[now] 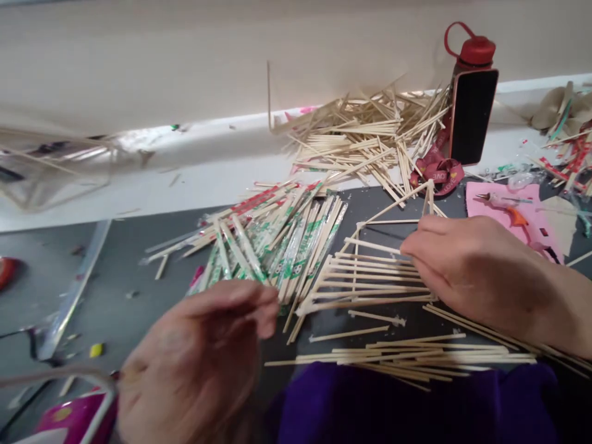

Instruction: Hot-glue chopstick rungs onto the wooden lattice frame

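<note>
My right hand [467, 274] is closed in a pinch at the right side of a frame [358, 265] built from bare wooden chopsticks, at the end of one pale chopstick [372, 245]. The fingertips are partly hidden. The frame has several near-parallel sticks like rungs, and a raised peak [430, 184] behind my hand. My left hand [198, 351], a little blurred, hovers at the lower left with its fingers loosely bent and nothing visible in them. It is nearest to a heap of chopsticks in clear and green printed wrappers [287, 246].
Loose chopsticks [393, 357] lie along the front. A large pile of bare sticks [370, 135] is at the back. A phone [474, 117] leans on a red-capped bottle [478, 50]. A glue gun [522, 222] rests on pink paper [478, 206]. Wrapper scraps [571, 154] lie far right.
</note>
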Demonstrator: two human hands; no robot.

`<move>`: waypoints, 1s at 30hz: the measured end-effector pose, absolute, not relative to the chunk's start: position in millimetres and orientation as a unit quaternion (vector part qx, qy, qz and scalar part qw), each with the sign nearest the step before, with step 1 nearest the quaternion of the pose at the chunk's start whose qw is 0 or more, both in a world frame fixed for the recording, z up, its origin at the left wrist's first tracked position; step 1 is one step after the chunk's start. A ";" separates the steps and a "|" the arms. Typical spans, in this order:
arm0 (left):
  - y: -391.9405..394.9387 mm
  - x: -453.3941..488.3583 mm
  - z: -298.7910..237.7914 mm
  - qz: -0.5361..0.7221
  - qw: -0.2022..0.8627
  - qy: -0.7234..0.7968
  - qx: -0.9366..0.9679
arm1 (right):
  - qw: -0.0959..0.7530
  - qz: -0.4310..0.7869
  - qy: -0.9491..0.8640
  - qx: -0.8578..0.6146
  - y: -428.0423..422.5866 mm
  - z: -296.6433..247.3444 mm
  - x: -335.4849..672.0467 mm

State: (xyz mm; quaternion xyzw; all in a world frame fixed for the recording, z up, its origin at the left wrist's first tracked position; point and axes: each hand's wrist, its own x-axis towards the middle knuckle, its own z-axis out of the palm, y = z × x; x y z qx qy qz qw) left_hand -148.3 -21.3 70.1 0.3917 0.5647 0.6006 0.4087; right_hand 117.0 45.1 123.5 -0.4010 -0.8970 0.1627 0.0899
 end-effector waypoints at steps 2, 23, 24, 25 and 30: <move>-9.0 -142.2 69.0 0.573 0.444 0.564 0.397 | 0.047 0.168 -0.903 -0.393 48.7 122.0 111.8; -9.7 -121.2 48.7 0.498 0.504 0.544 0.449 | 0.075 0.087 -0.928 -0.354 54.1 103.3 92.2; -10.2 -117.6 51.2 0.501 0.503 0.550 0.440 | 0.073 0.091 -0.930 -0.348 54.7 102.2 92.0; -10.5 -114.5 53.2 0.505 0.500 0.555 0.434 | 0.071 0.093 -0.932 -0.343 55.4 101.1 91.8; -11.1 -109.8 55.6 0.500 0.488 0.582 0.417 | 0.055 0.108 -0.929 -0.350 57.8 98.8 90.1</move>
